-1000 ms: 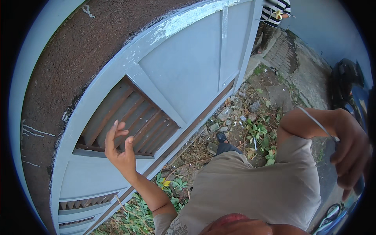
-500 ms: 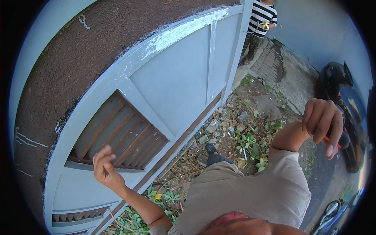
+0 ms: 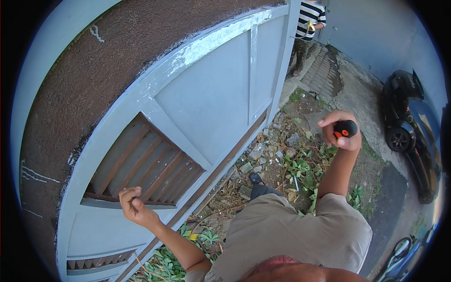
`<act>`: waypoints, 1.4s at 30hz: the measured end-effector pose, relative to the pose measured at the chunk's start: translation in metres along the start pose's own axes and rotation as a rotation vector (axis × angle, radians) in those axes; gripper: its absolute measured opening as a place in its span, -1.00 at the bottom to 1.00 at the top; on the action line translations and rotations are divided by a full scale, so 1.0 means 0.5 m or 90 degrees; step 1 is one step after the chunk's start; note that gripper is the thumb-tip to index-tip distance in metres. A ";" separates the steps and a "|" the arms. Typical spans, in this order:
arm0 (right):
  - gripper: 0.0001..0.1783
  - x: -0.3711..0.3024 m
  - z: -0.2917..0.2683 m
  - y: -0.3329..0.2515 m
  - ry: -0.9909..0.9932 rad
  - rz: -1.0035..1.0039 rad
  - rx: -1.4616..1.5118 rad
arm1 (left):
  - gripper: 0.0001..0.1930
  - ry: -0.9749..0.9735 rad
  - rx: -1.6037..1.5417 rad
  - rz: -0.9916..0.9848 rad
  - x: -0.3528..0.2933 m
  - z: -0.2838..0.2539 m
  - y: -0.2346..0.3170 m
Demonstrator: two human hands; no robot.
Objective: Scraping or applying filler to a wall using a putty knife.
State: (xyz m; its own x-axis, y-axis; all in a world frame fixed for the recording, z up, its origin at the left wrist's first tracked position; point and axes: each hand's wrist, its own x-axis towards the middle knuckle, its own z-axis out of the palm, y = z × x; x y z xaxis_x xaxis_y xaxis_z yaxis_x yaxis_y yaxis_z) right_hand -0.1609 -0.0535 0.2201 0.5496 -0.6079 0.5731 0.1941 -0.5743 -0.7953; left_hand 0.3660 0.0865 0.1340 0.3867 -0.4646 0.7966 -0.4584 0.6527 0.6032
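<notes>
My right hand [image 3: 342,129] is closed round the black-and-orange handle [image 3: 346,128] of a tool. The handle's rounded end faces up toward me, and the rest of the tool is hidden by my hand. My left hand [image 3: 136,207] is raised in front of the brown slatted vent [image 3: 141,160] of the grey-blue panelled wall [image 3: 206,84]. Its fingers are curled in, with nothing visible in them; it appears apart from the slats.
Leafy green plants [image 3: 300,169] and rubble [image 3: 256,151] lie along the wall's foot. A black car [image 3: 408,127] stands at the right, with a bicycle [image 3: 399,254] at lower right. At the far end a person in a striped shirt [image 3: 311,19] holds something yellowish.
My right hand has moved left and turned, so the handle's end now faces me; a thin pointed blade seen earlier is hidden. My left hand's fingers have curled further and shifted slightly right.
</notes>
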 end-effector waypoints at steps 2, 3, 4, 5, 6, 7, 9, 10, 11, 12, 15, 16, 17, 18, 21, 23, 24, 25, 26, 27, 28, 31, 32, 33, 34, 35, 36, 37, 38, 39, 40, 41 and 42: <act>-0.33 0.006 0.012 0.042 0.021 0.079 -0.040 | -0.72 0.216 0.267 -0.113 0.021 0.108 0.065; -0.30 0.011 0.017 0.058 0.044 0.151 -0.076 | -0.72 0.219 0.281 -0.113 0.011 0.089 0.055; -0.35 0.020 0.027 0.078 0.035 0.189 -0.085 | -0.75 0.164 0.276 -0.098 -0.015 0.043 0.029; -0.35 0.021 0.040 0.113 0.016 0.187 -0.069 | -0.76 0.108 0.270 -0.085 -0.041 -0.001 0.002; -0.40 0.020 0.058 0.166 0.133 0.239 -0.047 | -0.70 0.046 0.118 -0.022 -0.056 -0.036 -0.013; -0.45 0.018 0.082 0.229 0.251 0.293 -0.028 | -0.70 0.060 0.142 -0.023 -0.050 -0.018 0.005; -0.57 -0.002 0.138 0.372 0.334 0.319 -0.074 | -0.62 0.159 0.191 -0.070 -0.033 0.072 0.036; -0.62 -0.010 0.174 0.428 0.344 0.318 -0.031 | -0.62 0.168 0.204 -0.068 -0.043 0.063 0.042; -0.66 0.000 0.213 0.458 0.352 0.316 0.011 | -0.62 0.140 0.274 -0.110 -0.063 0.051 0.042; -0.69 0.031 0.252 0.459 0.330 0.299 0.044 | -0.62 0.115 0.342 -0.155 -0.084 0.037 0.038; -0.70 0.153 0.342 0.411 0.240 0.234 0.094 | -0.62 0.096 0.145 -0.242 -0.153 -0.021 0.019; -0.70 0.207 0.358 0.384 0.253 0.188 0.107 | -0.66 0.104 0.254 -0.239 -0.141 0.003 0.041; -0.70 0.263 0.366 0.351 0.270 0.142 0.121 | -0.66 0.103 0.256 -0.241 -0.152 0.009 0.041; -0.69 0.321 0.376 0.307 0.287 0.047 0.174 | -0.67 0.083 0.310 -0.236 -0.166 0.008 0.039; -0.67 0.463 0.379 0.156 0.280 -0.227 0.296 | -0.75 0.055 0.385 -0.274 -0.232 -0.013 0.033; -0.66 0.515 0.385 0.042 0.288 -0.379 0.322 | -0.78 0.052 0.369 -0.327 -0.277 -0.027 0.047; -0.61 0.523 0.363 -0.005 0.287 -0.434 0.190 | -0.78 0.048 0.363 -0.319 -0.296 -0.028 0.049; -0.61 0.528 0.360 -0.024 0.283 -0.434 0.199 | -0.80 0.068 0.372 -0.374 -0.329 -0.040 0.053; -0.61 0.528 0.365 -0.035 0.273 -0.452 0.267 | -0.82 0.089 0.377 -0.432 -0.359 -0.053 0.055; -0.61 0.531 0.373 -0.038 0.264 -0.468 0.334 | -0.82 0.096 0.379 -0.434 -0.381 -0.065 0.060; -0.59 0.536 0.395 -0.030 0.317 -0.478 0.304 | -0.83 0.104 0.381 -0.437 -0.394 -0.069 0.060; -0.72 0.605 0.508 0.095 0.356 -0.453 0.293 | -0.84 0.131 0.423 -0.445 -0.422 -0.075 0.067; -0.67 0.605 0.530 0.114 0.356 -0.427 0.262 | -0.84 0.133 0.459 -0.436 -0.423 -0.090 0.066; -0.62 0.605 0.544 0.121 0.356 -0.402 0.231 | -0.84 0.134 0.461 -0.435 -0.427 -0.106 0.064; -0.64 0.582 0.532 0.082 0.324 -0.463 0.324 | -0.85 0.187 0.427 -0.449 -0.437 -0.110 0.061; -0.67 0.548 0.502 0.038 0.302 -0.523 0.403 | -0.85 0.224 0.384 -0.461 -0.441 -0.111 0.061; -0.67 0.546 0.506 0.042 0.306 -0.518 0.400 | -0.86 0.199 0.425 -0.453 -0.423 -0.113 0.067; -0.69 0.559 0.521 0.053 0.329 -0.509 0.336 | -0.86 0.197 0.427 -0.456 -0.419 -0.121 0.069; -0.70 0.582 0.535 0.073 0.352 -0.502 0.273 | -0.85 0.183 0.443 -0.473 -0.414 -0.129 0.068; -0.72 0.607 0.542 0.099 0.375 -0.494 0.210 | -0.83 0.168 0.458 -0.489 -0.410 -0.136 0.067; -0.74 0.647 0.542 0.182 0.392 -0.508 0.017 | -0.83 0.187 0.430 -0.473 -0.409 -0.141 0.059; -0.74 0.626 0.552 0.142 0.390 -0.511 0.024 | -0.83 0.192 0.434 -0.470 -0.402 -0.146 0.057; -0.76 0.574 0.550 0.092 0.326 -0.518 0.235 | -0.85 0.205 0.422 -0.447 -0.396 -0.150 0.061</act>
State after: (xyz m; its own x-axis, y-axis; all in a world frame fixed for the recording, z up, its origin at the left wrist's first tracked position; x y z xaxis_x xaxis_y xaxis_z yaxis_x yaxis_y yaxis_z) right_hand 0.2294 -0.1037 0.2934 -0.2558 -0.3210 0.9119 0.6379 -0.7648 -0.0902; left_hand 0.3354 0.2433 -0.0080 0.8916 -0.3679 0.2640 -0.3574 -0.2138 0.9091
